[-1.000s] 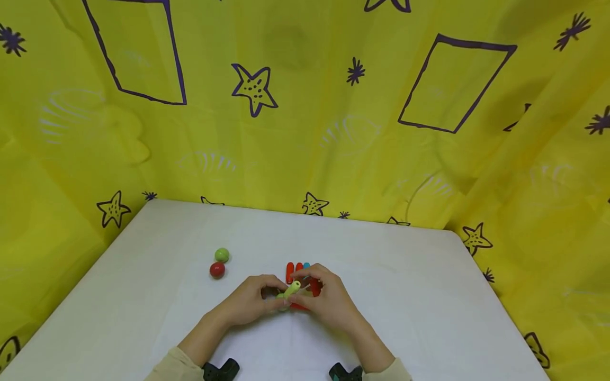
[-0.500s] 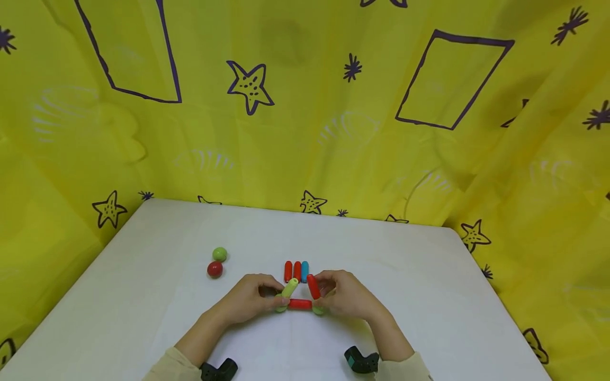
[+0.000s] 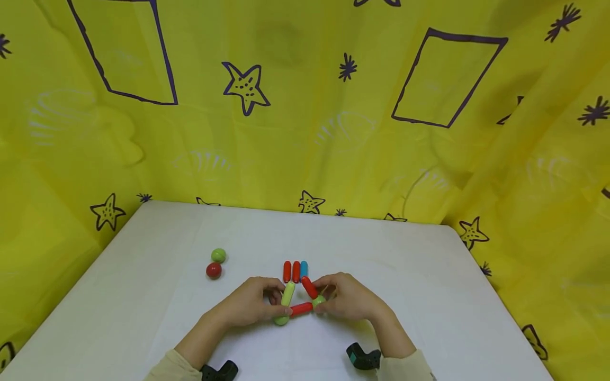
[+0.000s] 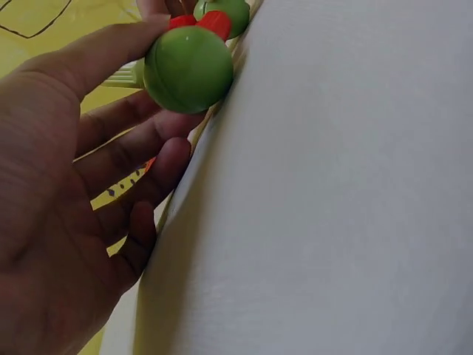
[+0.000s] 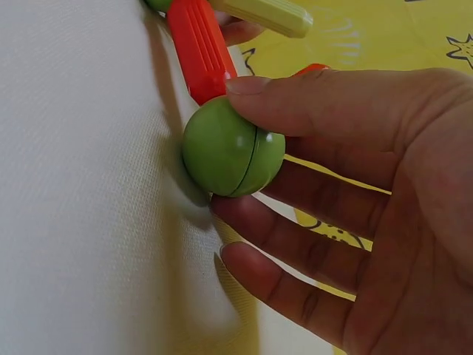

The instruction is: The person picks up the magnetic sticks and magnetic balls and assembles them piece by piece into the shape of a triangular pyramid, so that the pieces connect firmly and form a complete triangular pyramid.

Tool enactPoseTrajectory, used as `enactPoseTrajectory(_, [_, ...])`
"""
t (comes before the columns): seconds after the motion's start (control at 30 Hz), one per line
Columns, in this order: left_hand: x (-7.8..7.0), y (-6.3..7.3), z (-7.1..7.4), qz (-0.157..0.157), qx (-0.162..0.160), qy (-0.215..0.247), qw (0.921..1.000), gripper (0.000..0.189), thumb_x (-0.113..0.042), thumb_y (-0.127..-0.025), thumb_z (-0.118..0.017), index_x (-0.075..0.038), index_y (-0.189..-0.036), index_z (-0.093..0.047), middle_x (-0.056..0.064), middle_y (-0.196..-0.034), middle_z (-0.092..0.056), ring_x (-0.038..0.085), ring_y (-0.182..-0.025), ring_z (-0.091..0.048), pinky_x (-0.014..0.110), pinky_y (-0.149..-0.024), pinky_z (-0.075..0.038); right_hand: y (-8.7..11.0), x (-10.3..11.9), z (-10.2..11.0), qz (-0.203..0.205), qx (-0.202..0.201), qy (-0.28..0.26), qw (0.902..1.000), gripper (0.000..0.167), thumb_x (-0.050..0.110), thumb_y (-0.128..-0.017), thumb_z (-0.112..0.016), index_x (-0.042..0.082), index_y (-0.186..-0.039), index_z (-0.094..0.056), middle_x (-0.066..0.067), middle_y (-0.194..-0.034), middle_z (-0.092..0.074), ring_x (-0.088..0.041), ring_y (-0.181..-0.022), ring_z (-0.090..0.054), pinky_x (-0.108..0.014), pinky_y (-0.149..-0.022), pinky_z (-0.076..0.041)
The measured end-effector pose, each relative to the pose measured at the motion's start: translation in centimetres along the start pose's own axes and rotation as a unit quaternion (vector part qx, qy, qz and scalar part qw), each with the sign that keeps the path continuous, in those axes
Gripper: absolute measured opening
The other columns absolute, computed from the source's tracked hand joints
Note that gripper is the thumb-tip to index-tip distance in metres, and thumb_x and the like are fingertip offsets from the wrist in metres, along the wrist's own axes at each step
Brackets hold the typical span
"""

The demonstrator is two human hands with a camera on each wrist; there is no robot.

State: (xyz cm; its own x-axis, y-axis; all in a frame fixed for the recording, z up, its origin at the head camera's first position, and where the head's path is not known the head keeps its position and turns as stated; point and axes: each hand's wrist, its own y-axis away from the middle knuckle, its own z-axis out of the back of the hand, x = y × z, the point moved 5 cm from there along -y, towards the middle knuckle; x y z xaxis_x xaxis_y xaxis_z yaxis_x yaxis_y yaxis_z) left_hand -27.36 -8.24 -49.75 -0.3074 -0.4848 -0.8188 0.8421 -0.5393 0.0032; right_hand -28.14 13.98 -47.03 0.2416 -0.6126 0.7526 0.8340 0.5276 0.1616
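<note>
My left hand (image 3: 250, 301) pinches a green ball (image 4: 189, 70) and the pale yellow rod (image 3: 288, 293) joined to it, its thumb over the joint. From that ball a red rod (image 3: 301, 309) runs across to a second green ball (image 5: 230, 146). This second ball is held between the thumb and fingers of my right hand (image 3: 350, 297). Another red rod (image 3: 310, 287) slants away from it, up and to the left in the head view. The joined pieces form an open-topped shape low over the white table.
Just beyond the joined pieces, two loose red rods (image 3: 292, 272) and a blue rod (image 3: 304, 270) lie side by side. A loose green ball (image 3: 218, 255) and a red ball (image 3: 214, 271) sit to the left. A yellow patterned curtain (image 3: 286, 148) hangs behind the white table (image 3: 405, 264).
My right hand has moved rightward, away from the left hand, and the red rods came into view. The joined pieces have turned, with the left ball now nearer me and the crossing rod slanted.
</note>
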Motion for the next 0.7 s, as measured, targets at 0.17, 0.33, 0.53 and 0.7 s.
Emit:
enactPoseTrajectory(0.17, [-0.59,0.25,-0.45,0.000,0.031,0.017,0.9994,0.032,-0.044,-0.086,-0.083,-0.023,-0.105,-0.067,-0.011,-0.082,-0.066,0.007,-0.078,-0.062,0.024,-0.073,-0.049,0.03,0.06,-0.05,0.007,0.005,-0.002,1.0000,0.036,0.016,-0.087,-0.082,0.013,-0.122,-0.075,0.004,-0.108,-0.074,-0.017,-0.097,-0.065,-0.033,-0.081,-0.053])
enactPoseTrajectory(0.33, [-0.80,0.37,-0.58,0.018,0.038,0.032,0.9986,0.030,-0.043,-0.093,-0.077,-0.020,-0.108,-0.066,-0.010,-0.079,-0.068,0.007,-0.073,-0.062,0.024,-0.069,-0.048,0.12,0.10,-0.14,0.008,-0.003,0.005,1.0000,0.036,0.014,-0.091,-0.078,0.015,-0.127,-0.074,0.003,-0.114,-0.073,-0.017,-0.101,-0.062,-0.035,-0.084,-0.051])
enactPoseTrajectory(0.53, [-0.73,0.49,-0.47,0.031,0.059,0.046,0.9967,0.017,-0.038,-0.095,-0.074,-0.022,-0.093,-0.071,-0.006,-0.075,-0.070,0.003,-0.068,-0.058,0.021,-0.063,-0.045,0.01,0.12,-0.23,0.008,-0.011,0.013,0.9998,0.034,0.013,-0.093,-0.075,0.018,-0.127,-0.074,0.003,-0.121,-0.072,-0.020,-0.108,-0.061,-0.040,-0.089,-0.051])
enactPoseTrajectory(0.7, [-1.09,0.48,-0.29,0.022,0.080,0.042,0.9957,0.018,-0.038,-0.095,-0.075,-0.021,-0.089,-0.071,-0.004,-0.071,-0.069,0.002,-0.065,-0.054,0.020,-0.062,-0.044,-0.17,0.29,-0.29,0.014,-0.021,0.013,0.9996,0.029,0.013,-0.094,-0.074,0.019,-0.122,-0.075,0.002,-0.120,-0.071,-0.020,-0.106,-0.059,-0.040,-0.090,-0.050])
